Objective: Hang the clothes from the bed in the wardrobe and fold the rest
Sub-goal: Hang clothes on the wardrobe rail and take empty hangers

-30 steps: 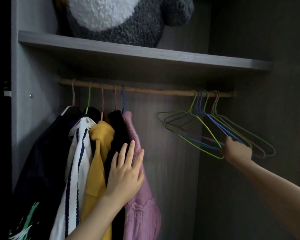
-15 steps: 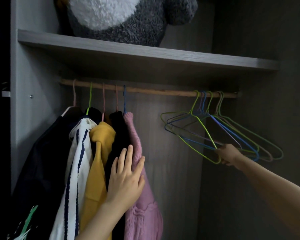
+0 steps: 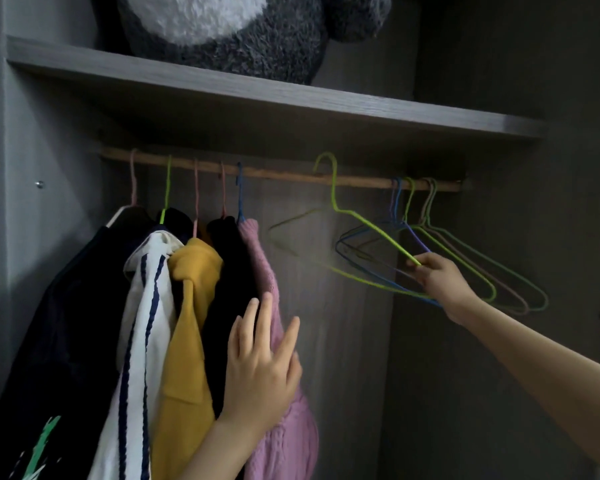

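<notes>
While your left hand (image 3: pixel 260 368) rests flat, fingers straight, on the pink sweater (image 3: pixel 284 445), the green hanger (image 3: pixel 371 226) now looks lifted off the rod (image 3: pixel 284 173). Your right hand (image 3: pixel 440 282) pinches its wire. A moment ago it hung with the other hangers (image 3: pixel 482 268). It looks ready for the bed clothes, not seen here.

Shelf (image 3: pixel 291 98) above the rail (image 3: pixel 284 175), plush toy (image 3: pixel 243 29) on the shelf, hung clothes (image 3: pixel 187 306) under the rail's left end, empty hangers (image 3: pixel 404 223) under its right end — loose hanger (image 3: pixel 333 195) between them, hook just above the rail
</notes>
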### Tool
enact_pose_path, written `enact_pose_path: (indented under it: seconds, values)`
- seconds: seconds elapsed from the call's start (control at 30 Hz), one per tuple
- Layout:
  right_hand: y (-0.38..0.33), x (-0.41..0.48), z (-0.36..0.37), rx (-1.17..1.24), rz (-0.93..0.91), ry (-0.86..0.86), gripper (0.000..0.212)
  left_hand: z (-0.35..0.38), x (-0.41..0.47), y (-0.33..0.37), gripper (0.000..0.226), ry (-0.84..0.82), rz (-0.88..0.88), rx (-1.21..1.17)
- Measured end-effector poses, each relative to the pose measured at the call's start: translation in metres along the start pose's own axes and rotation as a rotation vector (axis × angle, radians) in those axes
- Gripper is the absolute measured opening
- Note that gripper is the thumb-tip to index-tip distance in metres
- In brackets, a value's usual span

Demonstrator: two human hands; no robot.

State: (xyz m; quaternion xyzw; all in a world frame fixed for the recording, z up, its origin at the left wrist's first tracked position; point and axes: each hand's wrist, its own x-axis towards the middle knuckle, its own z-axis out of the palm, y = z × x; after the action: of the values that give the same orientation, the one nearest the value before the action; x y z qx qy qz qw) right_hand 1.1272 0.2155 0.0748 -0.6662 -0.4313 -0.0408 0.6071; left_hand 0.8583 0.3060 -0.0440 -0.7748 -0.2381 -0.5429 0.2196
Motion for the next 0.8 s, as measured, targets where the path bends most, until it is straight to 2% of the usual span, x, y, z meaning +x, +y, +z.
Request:
enact_pose_path:
  seconds: [0.13,0.27,0.47,0.57,0.67,0.77,0.8]
  values:
    - [0.015,-0.043,-0.035,0.026,0.015,0.001,0.028,0.017,-0.009,0.017,0.045,0.209,0.122,-0.150]
    - [0.039,-0.088,-0.093,-0.048,0.133,-0.064,0.027,0.036,-0.015,0.053,0.056,0.175,0.096,-0.217]
    - [0.067,-0.165,-0.221,0.033,0.387,-0.010,0.033,0.046,-0.027,0.136,0.067,-0.222,0.001,-0.364]
    - [0.090,-0.229,-0.305,0.029,0.478,0.137,0.041,0.046,-0.032,0.204,0.064,-0.388,0.003,-0.509]
    - [0.110,-0.282,-0.372,0.090,0.554,0.282,0.044,0.051,-0.046,0.264,0.043,-0.455,-0.029,-0.667]
    - [0.124,-0.344,-0.454,0.088,0.617,0.417,0.045,0.043,-0.062,0.349,0.005,-0.615,-0.086,-0.797]
    - [0.130,-0.363,-0.478,0.078,0.639,0.447,0.048,0.038,-0.068,0.376,0.007,-0.647,-0.079,-0.835]
